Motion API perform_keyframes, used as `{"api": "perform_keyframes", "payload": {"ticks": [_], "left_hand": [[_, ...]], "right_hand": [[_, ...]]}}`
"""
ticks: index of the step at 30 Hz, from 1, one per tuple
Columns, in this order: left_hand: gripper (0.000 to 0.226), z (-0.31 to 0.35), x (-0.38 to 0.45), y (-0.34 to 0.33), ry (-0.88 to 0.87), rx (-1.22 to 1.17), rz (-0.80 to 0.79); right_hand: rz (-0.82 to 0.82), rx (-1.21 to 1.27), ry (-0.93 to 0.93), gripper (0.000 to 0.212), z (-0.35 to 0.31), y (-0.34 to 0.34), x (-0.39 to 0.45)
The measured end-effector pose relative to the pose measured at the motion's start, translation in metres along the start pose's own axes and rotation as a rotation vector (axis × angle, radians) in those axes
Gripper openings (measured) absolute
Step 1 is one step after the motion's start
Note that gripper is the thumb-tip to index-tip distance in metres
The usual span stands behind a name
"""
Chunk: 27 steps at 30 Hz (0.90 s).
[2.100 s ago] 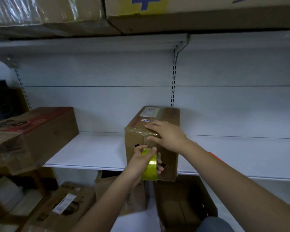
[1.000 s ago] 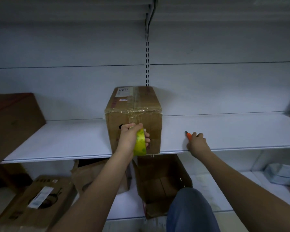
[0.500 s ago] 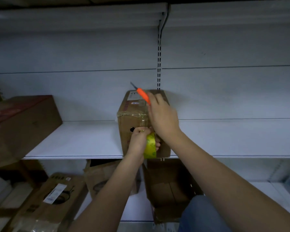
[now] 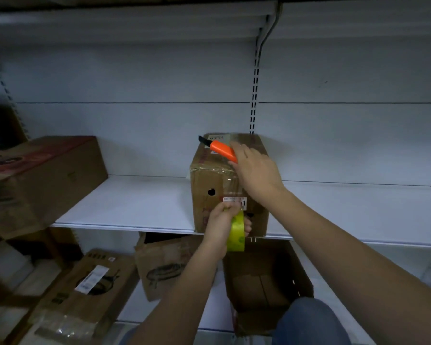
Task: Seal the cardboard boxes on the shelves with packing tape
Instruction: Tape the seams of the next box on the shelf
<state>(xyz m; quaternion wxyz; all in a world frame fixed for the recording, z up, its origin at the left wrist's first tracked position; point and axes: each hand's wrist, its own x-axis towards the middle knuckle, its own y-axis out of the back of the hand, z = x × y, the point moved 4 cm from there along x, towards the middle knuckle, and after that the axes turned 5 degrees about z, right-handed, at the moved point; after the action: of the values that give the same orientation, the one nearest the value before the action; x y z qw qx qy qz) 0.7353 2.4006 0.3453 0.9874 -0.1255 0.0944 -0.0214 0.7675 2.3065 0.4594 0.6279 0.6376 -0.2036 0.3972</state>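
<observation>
Standing upright at the front edge of the white shelf [image 4: 135, 200], just past centre frame toward four o'clock, the cardboard box [image 4: 217, 180] is showing its narrow front face to the camera, while its long axis is running back toward twelve o'clock and the slotted upright on the wall. Glossy film is already wrinkling across its top front edge. The carton is looking light and fairly stiff, though its scuffed, punctured front suggests the walls would give under hard pressing; bracing it flat on the lid or by the top corners is probably the safest hold.

The right hand [image 4: 255, 174] is hovering over the box's top right corner, fingers curled round an orange utility knife [image 4: 222, 150] whose dark blade is pointing toward ten o'clock, across the lid. The left hand [image 4: 222, 226] is gripping a yellow-green tape roll [image 4: 237, 234] against the lower front face, at six o'clock from the knife, the roll standing on edge with its flat side facing right. The tape, thin and clingy, is likely to curl or stick to itself once cut; whether a strip is running taut from roll to carton is too hard to tell.

A larger box [image 4: 42, 175] is sitting at nine o'clock on the same shelf. Below, toward seven o'clock, printed cartons [image 4: 90, 292] are lying, with an open box [image 4: 266, 285] at six o'clock.
</observation>
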Motion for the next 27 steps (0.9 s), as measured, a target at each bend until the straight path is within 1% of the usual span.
{"api": "perform_keyframes", "payload": {"ticks": [2,3,6,8,11,12,15,16,19,20,22,24,27], "left_hand": [[0.007,-0.001,-0.002,0.000,-0.010,-0.034,0.008],[0.007,-0.001,-0.003,0.000,-0.016,-0.036,0.009],[0.008,-0.002,-0.001,-0.001,-0.040,-0.033,-0.008],[0.010,-0.002,0.000,0.001,-0.055,-0.041,-0.015],[0.011,-0.003,0.000,0.002,-0.085,-0.050,-0.009],[0.010,-0.003,-0.001,0.002,-0.091,-0.050,-0.003],[0.008,-0.003,-0.002,0.002,-0.094,-0.049,0.011],[0.008,-0.003,-0.002,0.001,-0.091,-0.049,0.014],[0.009,-0.004,-0.002,0.001,-0.092,-0.031,0.030],[0.010,-0.003,-0.002,0.001,-0.094,-0.024,0.037],[0.011,-0.002,-0.001,0.000,-0.098,-0.007,0.048],[0.011,-0.004,0.002,0.000,-0.081,0.017,0.051],[0.009,-0.028,0.000,0.011,0.005,0.067,0.070]], "right_hand": [[0.001,0.121,0.002,0.043,0.005,0.013,-0.009],[0.017,0.138,0.010,0.040,0.008,0.019,-0.016],[0.016,0.076,0.130,0.038,0.013,0.025,-0.049],[-0.041,0.010,0.224,0.045,0.017,0.021,-0.072],[-0.207,-0.086,0.287,0.063,0.030,0.012,-0.093],[-0.245,-0.097,0.301,0.065,0.031,0.012,-0.094],[-0.317,-0.125,0.309,0.065,0.026,0.018,-0.085],[-0.331,-0.151,0.300,0.068,0.026,0.019,-0.082],[-0.349,-0.266,0.309,0.092,0.028,0.024,-0.079],[-0.352,-0.295,0.323,0.094,0.028,0.029,-0.079],[-0.384,-0.270,0.345,0.090,0.029,0.038,-0.081],[-0.426,-0.291,0.324,0.087,0.033,0.041,-0.084],[-0.471,-0.322,0.274,0.087,0.048,0.040,-0.088]]}}
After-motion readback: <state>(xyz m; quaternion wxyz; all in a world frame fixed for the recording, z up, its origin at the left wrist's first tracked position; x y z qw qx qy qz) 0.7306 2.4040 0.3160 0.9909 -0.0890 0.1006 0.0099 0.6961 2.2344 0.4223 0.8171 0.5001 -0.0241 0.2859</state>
